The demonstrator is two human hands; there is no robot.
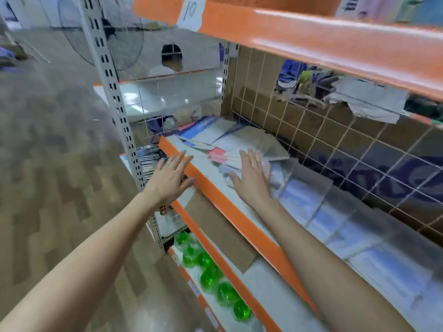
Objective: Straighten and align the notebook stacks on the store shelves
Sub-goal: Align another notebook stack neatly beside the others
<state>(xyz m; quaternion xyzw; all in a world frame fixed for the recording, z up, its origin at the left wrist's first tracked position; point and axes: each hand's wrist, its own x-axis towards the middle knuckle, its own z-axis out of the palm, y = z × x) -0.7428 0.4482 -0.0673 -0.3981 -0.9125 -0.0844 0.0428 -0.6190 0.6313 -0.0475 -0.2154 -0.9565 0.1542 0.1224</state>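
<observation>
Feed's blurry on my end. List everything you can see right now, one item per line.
Notebook stack: one messy pile, pink, white and blue covers, far left end of the middle shelf.
Wrapped notebook packs: a row, count unclear, blue-white, right along the same shelf.
Shelf edges: several, orange.
Upright post: one, grey, slotted.
Wire grid: one, white, behind the shelf.
Cardboard sheet: one, brown, hanging below the shelf edge.
Green bottles: several, lower shelf.
Left hand: open, at the shelf edge.
Right hand: fingers flat on the notebook stack.
</observation>
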